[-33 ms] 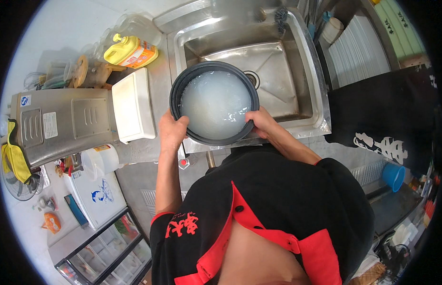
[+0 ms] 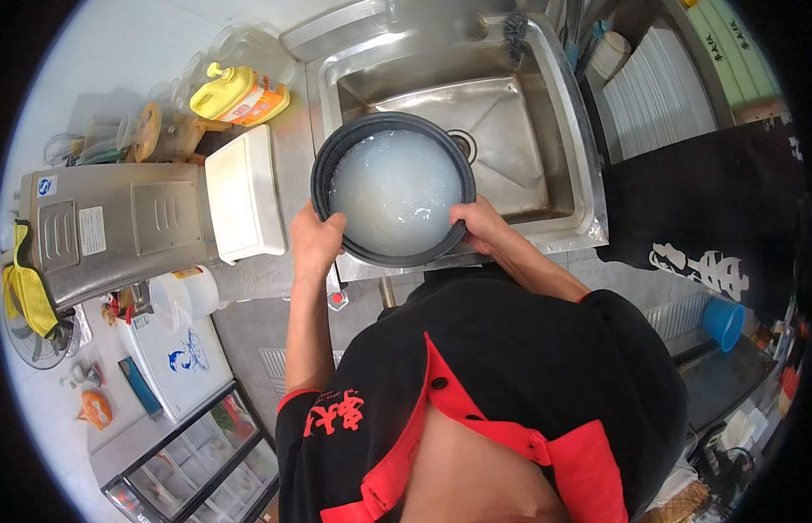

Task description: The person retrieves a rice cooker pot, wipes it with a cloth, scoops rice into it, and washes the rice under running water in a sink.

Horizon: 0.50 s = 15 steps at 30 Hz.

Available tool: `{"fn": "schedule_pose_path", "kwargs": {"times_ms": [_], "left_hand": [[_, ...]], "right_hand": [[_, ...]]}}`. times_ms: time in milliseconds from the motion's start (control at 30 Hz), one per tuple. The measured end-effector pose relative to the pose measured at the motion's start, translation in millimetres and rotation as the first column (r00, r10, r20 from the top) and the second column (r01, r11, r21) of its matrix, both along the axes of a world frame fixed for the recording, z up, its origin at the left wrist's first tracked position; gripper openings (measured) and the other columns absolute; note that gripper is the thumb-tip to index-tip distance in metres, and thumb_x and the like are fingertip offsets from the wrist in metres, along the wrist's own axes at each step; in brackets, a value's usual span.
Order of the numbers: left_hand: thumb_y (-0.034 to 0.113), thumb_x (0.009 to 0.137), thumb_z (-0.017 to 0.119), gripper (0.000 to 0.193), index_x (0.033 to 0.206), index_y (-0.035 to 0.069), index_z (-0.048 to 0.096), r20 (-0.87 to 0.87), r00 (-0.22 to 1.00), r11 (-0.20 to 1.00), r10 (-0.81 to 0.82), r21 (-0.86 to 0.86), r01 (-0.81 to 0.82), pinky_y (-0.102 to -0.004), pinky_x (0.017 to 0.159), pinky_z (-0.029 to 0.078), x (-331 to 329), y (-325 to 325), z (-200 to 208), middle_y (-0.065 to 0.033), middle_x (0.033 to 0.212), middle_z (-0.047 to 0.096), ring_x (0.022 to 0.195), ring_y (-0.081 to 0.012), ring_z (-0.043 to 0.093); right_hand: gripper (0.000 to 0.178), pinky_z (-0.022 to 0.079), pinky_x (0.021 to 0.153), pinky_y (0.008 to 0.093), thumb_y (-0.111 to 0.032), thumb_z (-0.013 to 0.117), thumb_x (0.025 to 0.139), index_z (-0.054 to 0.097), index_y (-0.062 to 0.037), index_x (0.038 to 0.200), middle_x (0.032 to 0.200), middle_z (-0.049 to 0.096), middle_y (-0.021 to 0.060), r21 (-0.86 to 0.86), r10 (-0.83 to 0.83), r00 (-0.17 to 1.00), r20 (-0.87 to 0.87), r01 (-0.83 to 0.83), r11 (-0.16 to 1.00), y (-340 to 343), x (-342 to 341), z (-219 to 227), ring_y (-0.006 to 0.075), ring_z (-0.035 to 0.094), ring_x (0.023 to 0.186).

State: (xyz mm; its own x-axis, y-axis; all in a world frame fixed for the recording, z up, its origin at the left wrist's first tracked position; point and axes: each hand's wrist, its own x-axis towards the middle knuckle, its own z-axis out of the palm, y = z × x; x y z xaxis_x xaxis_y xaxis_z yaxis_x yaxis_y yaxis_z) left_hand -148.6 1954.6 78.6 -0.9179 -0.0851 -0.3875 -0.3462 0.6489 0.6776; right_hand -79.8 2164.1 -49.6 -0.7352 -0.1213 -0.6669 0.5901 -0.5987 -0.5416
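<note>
A round black pot (image 2: 324, 166) is held over the near left part of a metal sink (image 2: 519, 148). Cloudy whitish water (image 2: 397, 192) fills much of it, with a paler patch low in the liquid that I cannot make out clearly. My left hand (image 2: 317, 240) grips the pot's near left rim, its thumb over the edge. On the near right rim my right hand (image 2: 482, 224) is closed in the same way. The fingers of both hands are partly hidden under the pot's side.
Left of the sink are a yellow pump bottle (image 2: 240, 93), a white lidded box (image 2: 245, 196) and a steel appliance (image 2: 118, 231). A dark scrubber (image 2: 516, 30) lies at the sink's back right. To the right are stacked white trays (image 2: 659, 96) and a black cloth (image 2: 702, 209).
</note>
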Motion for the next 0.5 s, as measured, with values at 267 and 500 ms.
{"fn": "schedule_pose_path", "kwargs": {"times_ms": [267, 500], "left_hand": [[0.007, 0.067, 0.05, 0.027, 0.09, -0.005, 0.057, -0.021, 0.999, 0.996, -0.024, -0.091, 0.022, -0.0324, 0.045, 0.044, -0.1, 4.1, 3.3, -0.0119, 0.06, 0.057, 0.047, -0.0177, 0.054], [0.011, 0.065, 0.05, 0.034, 0.096, -0.004, 0.057, -0.066, 0.995, 0.987, -0.076, -0.147, 0.065, -0.0346, 0.065, 0.047, 1.4, 6.7, 4.9, -0.0173, 0.071, 0.061, 0.064, -0.0259, 0.06]], "right_hand": [[0.011, 0.033, 0.041, 0.0311, 0.0, 0.051, 0.061, 0.054, -0.0004, 0.071, 0.061, 0.05, 0.0077, -0.065, -0.029, 0.999, -0.025, 0.028, 0.997, 0.5, 1.5, -5.0, 0.0176, 0.046, 0.046], [0.01, 0.032, 0.039, 0.0305, 0.0, 0.051, 0.061, 0.054, 0.0002, 0.07, 0.06, 0.049, 0.0083, -0.064, -0.043, 0.999, 0.009, 0.043, 0.997, 0.8, 4.0, -6.2, 0.0188, 0.045, 0.044]]}}
